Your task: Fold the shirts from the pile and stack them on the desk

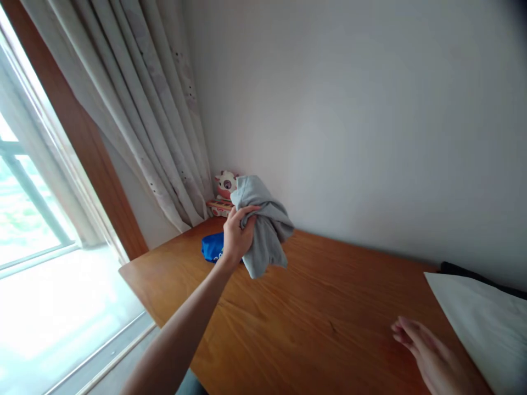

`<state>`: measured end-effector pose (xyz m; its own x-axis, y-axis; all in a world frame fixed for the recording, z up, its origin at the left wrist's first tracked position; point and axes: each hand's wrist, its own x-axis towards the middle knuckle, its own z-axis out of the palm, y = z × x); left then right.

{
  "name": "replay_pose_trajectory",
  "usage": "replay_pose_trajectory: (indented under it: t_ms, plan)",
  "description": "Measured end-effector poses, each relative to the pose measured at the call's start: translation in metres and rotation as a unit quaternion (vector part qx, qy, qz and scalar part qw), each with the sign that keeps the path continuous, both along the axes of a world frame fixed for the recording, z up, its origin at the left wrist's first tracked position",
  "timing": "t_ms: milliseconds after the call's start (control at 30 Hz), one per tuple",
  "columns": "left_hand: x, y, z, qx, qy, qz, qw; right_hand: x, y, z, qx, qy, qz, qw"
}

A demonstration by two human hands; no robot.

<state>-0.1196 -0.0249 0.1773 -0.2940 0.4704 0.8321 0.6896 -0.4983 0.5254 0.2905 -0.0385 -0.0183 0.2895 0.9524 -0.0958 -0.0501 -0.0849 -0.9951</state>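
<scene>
- A soft grey cloth (263, 225), crumpled and limp, is bunched into loose folds; its surface looks matte and smooth, with a rounded hump at the top and a ragged lower edge hanging down.
- The cloth is gripped by the left hand (235, 237), the fingers closed over a fold at its left side and the thumb tucked behind.
- The cloth is held up in the air above the far left part of the table (313, 323), clear of the wood, with the left arm stretched out towards the corner.
- The right hand (428, 354) is seen low at the near right, open with the fingers loosely extended and nothing held; whether it rests on the table or hovers just above it cannot be told. It is well apart from the cloth.
- The table is of warm orange-brown wood with a clear streaked grain and a slight sheen.
- A blue bag (213, 247), crinkled and glossy, lies on the table just behind and below the left hand, partly hidden by it.
- A small pink and white toy (225, 186), rounded in shape, stands in the corner against the wall, behind the cloth.
- Pale pleated curtains (144, 109) hang at the left beside a bright window (28, 219).
- A white pillow (486, 323), smooth and flat, lies at the right edge of the table.
</scene>
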Motion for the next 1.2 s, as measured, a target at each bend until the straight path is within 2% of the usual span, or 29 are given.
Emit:
replay_pose_trajectory:
  t_ms: [67, 100, 167, 233, 300, 333, 400, 467, 533, 633, 733, 800, 867, 933, 1067, 1133, 1200]
  plan:
    - [-0.024, 0.003, 0.012, -0.006, 0.032, 0.042, 0.999, -0.002, -0.002, 0.006, -0.009, -0.005, -0.002, 1.000]
    - [-0.034, 0.004, 0.012, -0.028, 0.054, 0.060, 0.996, -0.003, -0.002, 0.008, -0.012, -0.013, -0.001, 1.000]
    - [-0.052, 0.007, -0.002, -0.116, 0.104, 0.109, 0.982, -0.004, -0.003, 0.011, -0.016, -0.046, 0.004, 0.999]
    - [-0.064, 0.008, -0.032, -0.251, 0.148, 0.168, 0.942, -0.005, -0.003, 0.012, -0.015, -0.101, 0.010, 0.995]
    - [-0.072, 0.006, -0.074, -0.385, 0.186, 0.210, 0.879, -0.005, -0.003, 0.010, -0.005, -0.153, 0.024, 0.988]
    - [-0.074, 0.004, -0.096, -0.428, 0.209, 0.208, 0.854, -0.006, -0.003, 0.009, 0.003, -0.173, 0.034, 0.984]
    - [-0.078, -0.001, -0.133, -0.418, 0.232, 0.235, 0.846, -0.007, -0.004, 0.007, 0.024, -0.197, 0.047, 0.979]
    - [-0.081, -0.005, -0.157, -0.396, 0.236, 0.259, 0.849, -0.009, -0.004, 0.006, 0.044, -0.206, 0.052, 0.976]
    - [-0.083, -0.005, -0.166, -0.393, 0.233, 0.265, 0.849, -0.011, -0.005, 0.006, 0.058, -0.208, 0.059, 0.975]
    - [-0.079, 0.005, -0.160, -0.438, 0.191, 0.265, 0.837, -0.013, -0.005, 0.008, 0.070, -0.204, 0.072, 0.974]
    - [-0.054, 0.020, -0.144, -0.489, 0.132, 0.264, 0.821, -0.014, -0.005, 0.009, 0.084, -0.200, 0.082, 0.973]
    - [-0.023, 0.027, -0.135, -0.494, 0.135, 0.232, 0.827, -0.014, -0.005, 0.009, 0.093, -0.194, 0.087, 0.973]
    - [0.017, 0.029, -0.131, -0.482, 0.174, 0.176, 0.841, -0.014, -0.004, 0.008, 0.097, -0.189, 0.090, 0.973]
    - [0.059, 0.025, -0.135, -0.453, 0.240, 0.102, 0.852, -0.015, -0.004, 0.008, 0.101, -0.186, 0.090, 0.973]
    - [0.126, 0.006, -0.160, -0.384, 0.342, -0.101, 0.852, -0.014, -0.005, 0.005, 0.112, -0.190, 0.090, 0.971]
    - [0.141, -0.003, -0.170, -0.370, 0.350, -0.149, 0.847, -0.014, -0.007, 0.003, 0.114, -0.196, 0.090, 0.970]
    - [0.145, -0.008, -0.175, -0.366, 0.350, -0.159, 0.848, -0.015, -0.009, 0.003, 0.113, -0.209, 0.095, 0.967]
